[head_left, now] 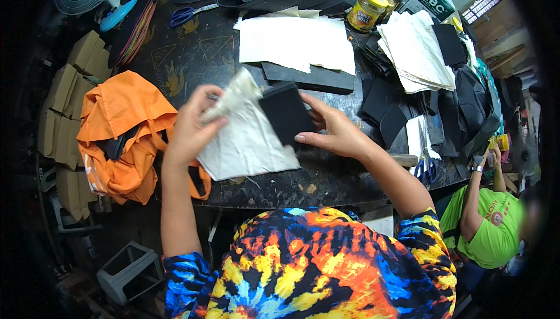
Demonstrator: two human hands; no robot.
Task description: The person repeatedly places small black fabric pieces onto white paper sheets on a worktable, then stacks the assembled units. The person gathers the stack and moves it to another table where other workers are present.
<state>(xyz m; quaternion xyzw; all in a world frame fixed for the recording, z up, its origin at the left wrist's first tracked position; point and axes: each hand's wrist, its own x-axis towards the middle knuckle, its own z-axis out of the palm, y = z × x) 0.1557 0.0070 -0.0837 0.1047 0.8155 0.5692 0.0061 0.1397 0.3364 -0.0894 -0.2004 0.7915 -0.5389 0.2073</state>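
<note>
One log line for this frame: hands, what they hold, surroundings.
left hand: grips white cloth | right hand: holds black square piece against it | nearby: orange bag, dark worktable

A small craft workshop, crowding with materials.
Black cut pieces, white cloth sheets, scissors and a glue jar are lying across the worn dark table; folded cardboard boxes are stacking up beside it.

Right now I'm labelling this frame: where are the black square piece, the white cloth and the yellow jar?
black square piece (pixel 286 113), head view, its middle
white cloth (pixel 248 144), head view, its flat middle
yellow jar (pixel 367 9), head view, its side
</note>
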